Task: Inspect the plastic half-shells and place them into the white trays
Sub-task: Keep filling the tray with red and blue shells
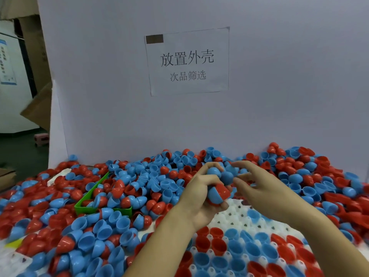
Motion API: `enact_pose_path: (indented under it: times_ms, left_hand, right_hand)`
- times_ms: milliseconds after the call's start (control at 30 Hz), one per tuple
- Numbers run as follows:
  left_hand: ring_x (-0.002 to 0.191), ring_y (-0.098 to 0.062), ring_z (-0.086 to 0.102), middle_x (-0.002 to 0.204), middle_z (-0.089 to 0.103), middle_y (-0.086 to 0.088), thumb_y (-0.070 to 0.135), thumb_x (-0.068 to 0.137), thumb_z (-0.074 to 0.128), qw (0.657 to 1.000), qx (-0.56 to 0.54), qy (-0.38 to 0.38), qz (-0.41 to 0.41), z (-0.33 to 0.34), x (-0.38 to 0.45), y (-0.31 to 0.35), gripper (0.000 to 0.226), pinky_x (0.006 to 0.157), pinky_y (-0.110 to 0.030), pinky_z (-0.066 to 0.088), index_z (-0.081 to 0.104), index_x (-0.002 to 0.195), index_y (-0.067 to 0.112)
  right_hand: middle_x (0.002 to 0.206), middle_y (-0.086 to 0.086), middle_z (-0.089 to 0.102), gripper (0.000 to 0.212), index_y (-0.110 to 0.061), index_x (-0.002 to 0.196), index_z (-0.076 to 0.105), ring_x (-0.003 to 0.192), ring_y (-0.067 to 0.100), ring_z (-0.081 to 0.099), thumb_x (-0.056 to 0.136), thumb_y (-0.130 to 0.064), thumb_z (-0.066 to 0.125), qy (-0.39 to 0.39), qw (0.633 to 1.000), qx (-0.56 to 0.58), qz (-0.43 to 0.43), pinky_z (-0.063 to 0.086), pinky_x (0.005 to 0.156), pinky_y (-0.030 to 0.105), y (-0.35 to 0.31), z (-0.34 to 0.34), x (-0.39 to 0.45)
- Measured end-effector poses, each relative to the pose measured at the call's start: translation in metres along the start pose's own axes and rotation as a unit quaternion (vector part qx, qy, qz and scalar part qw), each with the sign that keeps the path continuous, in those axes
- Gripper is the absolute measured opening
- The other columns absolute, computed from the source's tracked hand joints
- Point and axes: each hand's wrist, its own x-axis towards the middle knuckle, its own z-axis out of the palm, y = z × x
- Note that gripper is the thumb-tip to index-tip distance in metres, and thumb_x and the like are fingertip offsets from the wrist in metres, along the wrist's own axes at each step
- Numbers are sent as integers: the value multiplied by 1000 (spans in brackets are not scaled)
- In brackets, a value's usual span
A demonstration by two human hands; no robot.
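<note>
Centre right of frame: left hand curled round a clutch of half-shells — blue ones on top, a red-and-blue one lower, near the palm. Right hand just beside the clutch, fingers spread and loosely bent, fingertips at or touching a blue shell; cannot tell whether anything is pinched. Lower right: white tray, lower rows filled with red and blue shells sitting open side up, upper rows bare, pegs showing. Left and centre, and along the back: loose pile of red and blue shells, covering the surface. Centre left: green bin, half buried in the pile, shells inside. Upper centre — paper sign with printed characters on the white backboard.
</note>
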Motion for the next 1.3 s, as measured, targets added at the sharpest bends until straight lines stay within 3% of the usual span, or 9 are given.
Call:
enact_pose_path:
  times_ms: [133,300,433,533,667,800,900,1033,1300]
  left_hand:
    - [69,-17,60,98,58,-7,-9,87,44,999,14,-44,1,1,-1,-2,39,41,-23,41,63,82,24]
    - [75,-17,60,96,61,-6,-9,85,43,997,26,-66,14,2,-2,-4,38,41,-23,41,63,82,23]
    - [81,-21,58,97,60,-8,-10,85,44,997,28,-64,11,3,-2,-8,36,41,-23,42,63,83,21]
    - [75,-19,61,102,60,-9,-11,85,45,999,11,-41,9,5,-2,-9,38,40,-22,41,64,82,23]
    - [69,-18,61,99,67,-7,-10,86,45,999,-39,15,-1,3,1,-8,41,39,-21,40,67,76,24]
    - [68,-17,56,87,67,-6,-4,91,45,995,-68,66,-9,1,2,-9,42,38,-19,39,69,71,24]
    - [66,-17,57,82,66,-6,-1,93,46,994,-70,79,-14,1,2,-9,37,38,-20,40,69,74,23]
    - [67,-16,57,76,68,-4,-1,92,46,994,-60,85,-15,3,3,-9,43,38,-20,40,71,68,26]
    - [66,-18,61,83,70,-11,-5,88,46,996,-40,80,-17,3,1,-7,42,38,-21,40,69,69,25]
  right_hand:
    - [100,-10,68,25,-35,126,53,77,-4,68,101,-34,51,64,997,31,-1,56,60,17,3,-3,3]
    - [104,-10,70,40,-40,122,53,84,5,71,87,-55,63,42,998,52,16,59,81,30,3,-6,-1]
    - [106,-8,66,42,-41,121,51,84,10,72,85,-39,74,58,993,99,35,59,73,25,2,-8,-1]
    - [105,-2,68,39,-36,124,54,83,13,74,92,-21,68,75,987,137,41,62,72,28,4,-7,0]
    - [89,9,77,33,-23,113,66,79,19,76,97,1,50,101,950,290,55,62,70,27,1,-7,2]
    - [97,9,76,13,-12,103,71,86,25,76,92,-15,65,44,898,435,49,60,68,24,-6,-5,2]
    - [95,12,76,34,-9,107,67,87,26,76,76,-23,74,29,910,411,49,60,69,25,-5,-3,2]
    - [91,13,76,20,-12,109,63,81,25,75,91,-21,64,42,911,406,53,60,67,26,-6,-2,2]
    - [72,9,69,30,-8,108,62,49,14,54,103,-33,45,-6,921,380,88,49,49,21,-7,4,1]
